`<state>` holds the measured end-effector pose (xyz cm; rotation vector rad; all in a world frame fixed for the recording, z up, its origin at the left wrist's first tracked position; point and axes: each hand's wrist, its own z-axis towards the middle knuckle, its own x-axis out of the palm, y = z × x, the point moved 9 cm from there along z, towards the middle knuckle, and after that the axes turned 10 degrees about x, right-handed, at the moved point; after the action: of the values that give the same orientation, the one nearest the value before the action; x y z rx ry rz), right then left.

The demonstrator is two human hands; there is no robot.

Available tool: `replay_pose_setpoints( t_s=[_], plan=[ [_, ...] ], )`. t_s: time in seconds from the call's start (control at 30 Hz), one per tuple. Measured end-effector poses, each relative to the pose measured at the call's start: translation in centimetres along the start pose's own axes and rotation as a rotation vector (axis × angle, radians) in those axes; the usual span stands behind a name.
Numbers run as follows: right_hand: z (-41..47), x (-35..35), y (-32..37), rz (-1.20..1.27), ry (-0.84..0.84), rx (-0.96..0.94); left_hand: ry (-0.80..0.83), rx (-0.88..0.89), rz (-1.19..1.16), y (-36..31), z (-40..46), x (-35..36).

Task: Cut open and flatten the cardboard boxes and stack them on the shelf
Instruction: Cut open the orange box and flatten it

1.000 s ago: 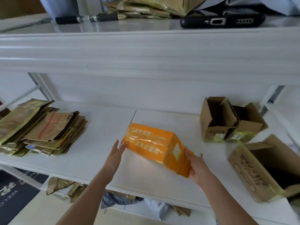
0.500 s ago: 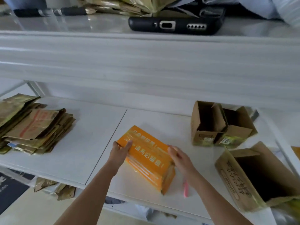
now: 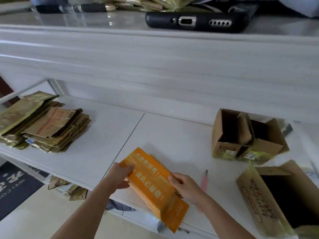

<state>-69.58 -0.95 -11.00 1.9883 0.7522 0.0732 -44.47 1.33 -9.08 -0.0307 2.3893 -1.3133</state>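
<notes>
An orange cardboard box [image 3: 151,183] with pale lettering lies nearly flat at the front edge of the white shelf [image 3: 96,152], one end flap hanging over the edge. My left hand [image 3: 120,175] grips its far left corner. My right hand [image 3: 185,186] presses on its right side with fingers curled over the edge. A pink cutter [image 3: 205,181] lies on the shelf just right of my right hand. A stack of flattened brown and gold cardboard [image 3: 43,128] sits at the shelf's left end.
Two small open brown boxes [image 3: 245,135] stand at the back right. A larger open brown box [image 3: 276,199] lies on its side at the front right. On the upper shelf rest a black phone [image 3: 196,21] and a pen [image 3: 72,8].
The orange box has gone from a raised three-dimensional shape to pressed almost flat on the shelf. Both hands moved onto its top face, and the pink cutter now lies in plain sight.
</notes>
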Motion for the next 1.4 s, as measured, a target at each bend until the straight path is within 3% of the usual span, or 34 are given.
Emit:
replay_pose_setpoints(
  t_s=[0.1, 0.23, 0.37, 0.43, 0.5, 0.57, 0.63, 0.73, 0.9, 1.03, 1.2, 1.4],
  plan=[
    [0.3, 0.6, 1.0, -0.041, 0.001, -0.009, -0.072, 0.005, -0.108, 1.0, -0.2, -0.4],
    [0.5, 1.1, 0.7, -0.007, -0.013, -0.016, -0.026, 0.014, -0.215, 1.3, 0.1, 1.4],
    [0.5, 0.8, 0.5, -0.083, -0.052, -0.020, -0.058, 0.009, -0.204, 1.9, 0.5, 1.3],
    [0.4, -0.8, 0.0, -0.143, -0.163, -0.033, -0.060, 0.000, -0.171, 1.8, 0.6, 1.3],
    [0.0, -4.6, -1.3, -0.224, -0.448, -0.013, -0.049, -0.010, -0.150, 1.8, 0.8, 1.2],
    [-0.9, -8.1, -3.6, -0.419, -0.697, 0.150, -0.042, -0.012, -0.146, 1.9, 0.9, 1.2],
    [-1.3, -9.6, -6.8, -0.506, -0.710, 0.381, -0.052, 0.004, -0.155, 1.9, 0.8, 1.3],
    [-1.0, -9.8, -9.1, -0.426, -0.667, 0.443, -0.085, 0.040, -0.152, 1.8, 0.8, 1.4],
    [-0.3, -9.8, -5.6, -0.308, -0.670, 0.221, -0.044, 0.048, -0.068, 0.8, 1.8, 0.8],
    [0.1, -8.8, 1.8, 0.024, -0.598, -0.040, -0.001, 0.052, 0.014, 0.3, 2.7, -0.1],
    [-0.1, -4.2, 10.2, -0.139, -0.560, -0.318, -0.061, 0.119, -0.003, 0.3, 2.8, 0.0],
    [1.7, 1.5, 13.2, 0.046, -0.401, -0.471, -0.060, 0.157, -0.091, 1.5, 2.3, -0.6]
  ],
)
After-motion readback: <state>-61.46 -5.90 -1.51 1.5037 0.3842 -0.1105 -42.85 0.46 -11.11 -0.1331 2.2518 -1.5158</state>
